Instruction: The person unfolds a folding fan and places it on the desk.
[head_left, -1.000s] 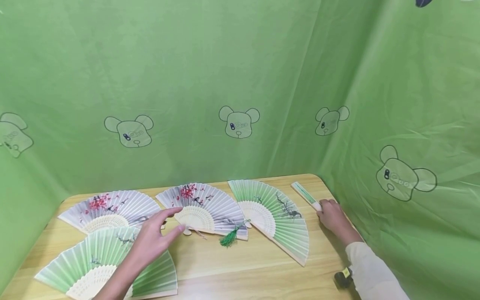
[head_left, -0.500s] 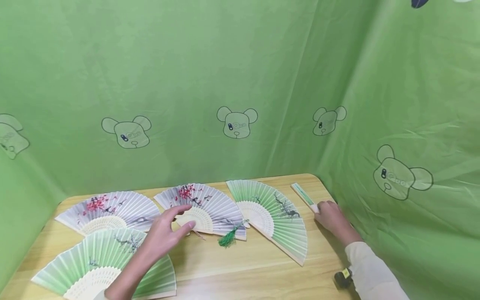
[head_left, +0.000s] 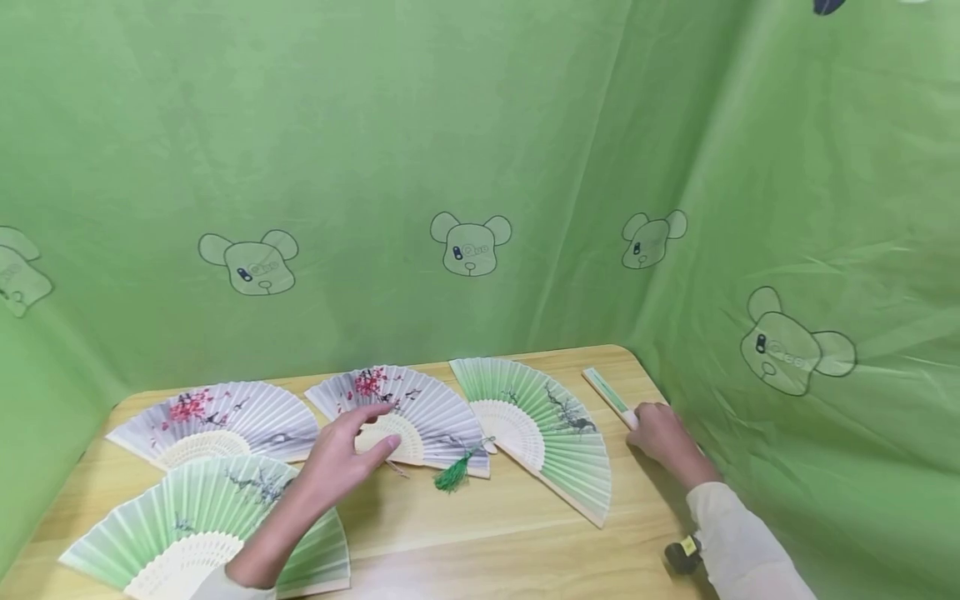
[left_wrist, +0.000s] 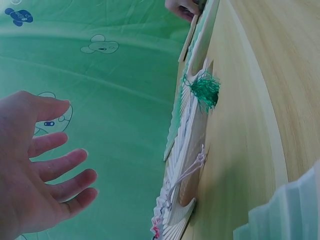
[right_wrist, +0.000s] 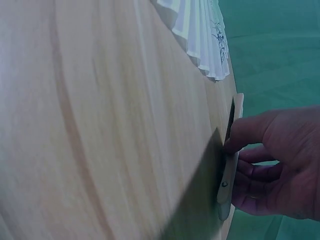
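My right hand [head_left: 666, 437] pinches the near end of a folded hand fan [head_left: 606, 390] at the table's right side. In the right wrist view, thumb and fingers lie on either side of the fan's ribs [right_wrist: 227, 182], low over the wood. My left hand [head_left: 341, 454] hovers with fingers spread and nothing in them, in front of a spread grey fan with red blossoms [head_left: 442, 408]; the left wrist view shows its fingers [left_wrist: 70, 162] apart from the fans. Right of that fan lies a spread green fan [head_left: 577, 450], beside a green tassel [head_left: 453, 473].
Another grey blossom fan [head_left: 273, 408] lies spread at the back left. A spread green fan [head_left: 150, 529] is in front of it, partly under my left forearm. Green cloth walls [head_left: 360, 150] enclose the wooden table [head_left: 465, 546] at the back and sides.
My left hand has moved slightly to the right over the grey fan. The right hand stays at the folded fan, and the head view has shifted a little.
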